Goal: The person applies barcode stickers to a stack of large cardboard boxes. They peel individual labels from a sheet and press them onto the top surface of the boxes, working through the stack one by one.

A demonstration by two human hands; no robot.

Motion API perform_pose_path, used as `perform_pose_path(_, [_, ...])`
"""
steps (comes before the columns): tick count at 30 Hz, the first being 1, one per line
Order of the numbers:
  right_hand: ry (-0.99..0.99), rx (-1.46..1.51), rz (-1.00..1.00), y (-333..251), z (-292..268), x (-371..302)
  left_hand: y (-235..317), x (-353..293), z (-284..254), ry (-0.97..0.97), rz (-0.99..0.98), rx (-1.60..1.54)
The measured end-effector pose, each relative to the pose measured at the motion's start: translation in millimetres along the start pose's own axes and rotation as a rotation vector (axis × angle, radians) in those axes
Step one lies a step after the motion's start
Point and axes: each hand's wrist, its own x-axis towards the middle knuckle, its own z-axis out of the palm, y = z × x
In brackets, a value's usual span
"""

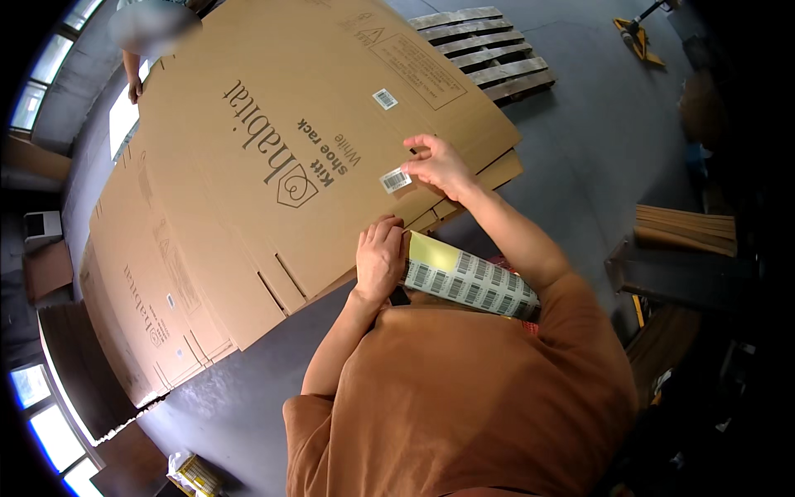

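A large flat brown cardboard sheet (207, 199) with black print lies in front of me. My right hand (443, 172) is above its near right part, a small white barcode label (395, 180) pinched between thumb and finger. The label is at the cardboard surface; whether it is stuck down I cannot tell. Another barcode label (385, 98) lies flat on the cardboard farther off. My left hand (382, 258) is at the near edge, fingers curled on the corner of a label sheet (472, 282). Rows of barcodes cover that sheet, and yellow backing shows at its left end.
More printed cardboard (153, 290) is stacked to the left. Beyond the far left edge stands another person, one hand (134, 89) by the cardboard. A wooden pallet (489, 54) lies at the back right. Brown strips (686, 229) are piled on the right, near a dark metal frame.
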Motion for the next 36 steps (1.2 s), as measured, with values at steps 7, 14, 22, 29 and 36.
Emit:
perform_pose_path(7, [0.016,-0.225,-0.103,19.4,15.3,5.6,-3.9,10.3,-5.7,0.015,-0.034,0.019])
perform_pose_path(14, [0.067,-0.575,-0.256,20.0,24.7,10.1,-22.7,11.9,20.1,0.035,0.027,0.153])
perform_pose_path(22, [0.197,-0.903,-0.397,-2.0,0.1,-21.2,-14.0,15.6,0.4,0.023,-0.28,-0.121])
perform_pose_path(29, [-0.313,-0.841,-0.258,-29.1,-36.6,-96.5,-11.8,7.3,-43.5,0.23,-0.523,-0.41])
perform_pose_path(36, [-0.213,-0.971,-0.325,-37.8,-33.5,-109.5,22.5,33.1,-46.7,0.297,-0.036,0.214])
